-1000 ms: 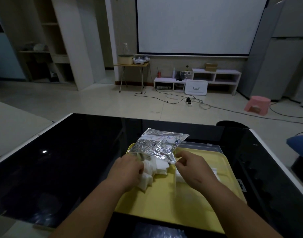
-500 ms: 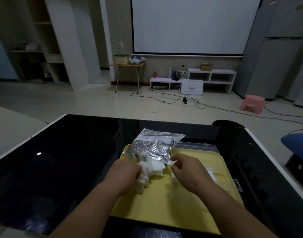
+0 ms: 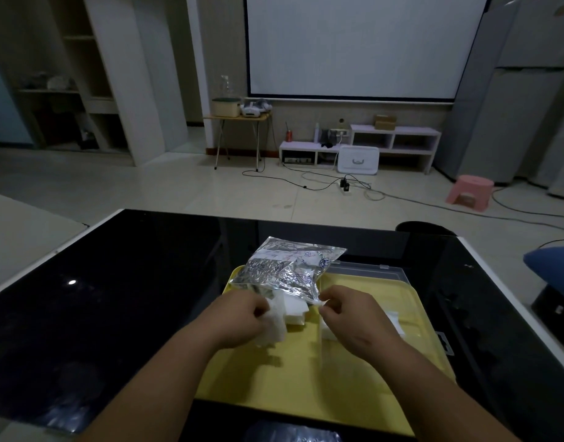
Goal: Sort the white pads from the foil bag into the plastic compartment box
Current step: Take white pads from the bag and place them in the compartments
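A crinkled silver foil bag (image 3: 288, 271) lies tilted over the far left part of a clear plastic compartment box (image 3: 370, 371) with a yellow bottom. My left hand (image 3: 242, 317) grips a bunch of white pads (image 3: 274, 323) at the bag's mouth. More white pads (image 3: 295, 311) stick out of the bag beside it. My right hand (image 3: 347, 311) pinches the near right corner of the bag's mouth. A few white pads (image 3: 394, 323) lie in a compartment to the right, partly hidden by my right hand.
The box sits on a black glossy table (image 3: 114, 298) with a white rim. The box's clear lid (image 3: 370, 269) shows at its far edge. A crumpled plastic wrapper (image 3: 293, 433) lies at the table's near edge. Beyond are floor, cables and a pink stool (image 3: 469, 193).
My left hand has drawn the bunch of white pads a little further out of the bag's mouth, toward me. My right hand keeps its pinch on the bag's corner.
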`<action>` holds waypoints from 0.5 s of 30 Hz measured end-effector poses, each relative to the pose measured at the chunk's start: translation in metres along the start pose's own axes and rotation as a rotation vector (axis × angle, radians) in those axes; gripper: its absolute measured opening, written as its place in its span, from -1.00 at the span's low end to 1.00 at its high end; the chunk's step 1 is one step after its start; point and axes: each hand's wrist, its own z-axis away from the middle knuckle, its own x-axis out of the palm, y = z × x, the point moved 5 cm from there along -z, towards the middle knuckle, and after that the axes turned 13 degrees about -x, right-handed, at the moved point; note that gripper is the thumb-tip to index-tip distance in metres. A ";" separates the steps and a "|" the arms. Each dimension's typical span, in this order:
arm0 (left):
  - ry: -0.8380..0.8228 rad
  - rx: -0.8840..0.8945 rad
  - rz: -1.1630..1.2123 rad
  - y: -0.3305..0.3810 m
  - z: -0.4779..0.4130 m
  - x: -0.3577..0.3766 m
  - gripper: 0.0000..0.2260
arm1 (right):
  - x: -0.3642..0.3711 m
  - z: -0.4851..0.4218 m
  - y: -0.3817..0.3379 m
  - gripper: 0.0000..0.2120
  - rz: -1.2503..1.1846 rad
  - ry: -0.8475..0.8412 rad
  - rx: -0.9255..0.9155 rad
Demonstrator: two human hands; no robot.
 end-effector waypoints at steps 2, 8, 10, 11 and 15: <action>-0.014 -0.007 0.188 0.004 0.000 -0.005 -0.95 | -0.001 0.001 0.002 -0.76 -0.046 0.016 0.015; 0.009 -0.112 0.650 0.014 0.000 -0.007 -0.84 | -0.001 0.000 0.006 -0.93 -0.311 0.083 0.084; -0.022 -0.121 0.734 0.021 0.001 -0.004 -0.82 | 0.000 0.002 0.003 -0.87 -0.434 0.096 0.104; -0.037 -0.117 0.755 0.023 0.001 -0.002 -0.82 | 0.001 0.003 0.002 -0.81 -0.485 0.094 0.111; -0.082 -0.084 0.769 0.028 0.001 0.001 -0.83 | 0.003 0.001 -0.002 -0.72 -0.532 0.092 0.124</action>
